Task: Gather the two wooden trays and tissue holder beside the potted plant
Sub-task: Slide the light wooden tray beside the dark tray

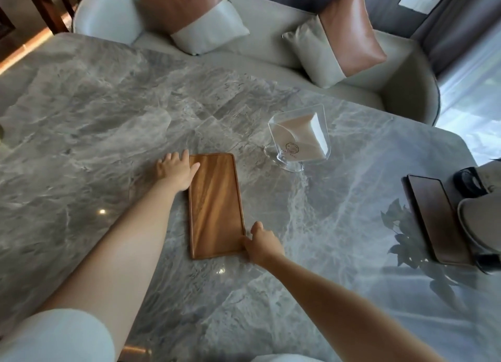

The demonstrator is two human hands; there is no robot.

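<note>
Head | marble table – sofa behind | both hands' fingers grip wooden tray

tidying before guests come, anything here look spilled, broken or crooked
Nothing looks spilled or damaged. The light wooden tray lies flat mid-table, left hand and right hand at opposite corners. The clear tissue holder stands upright. Both sit apart from the darker tray at the right edge.

hands: left, right gripping light wooden tray | marble table
</note>
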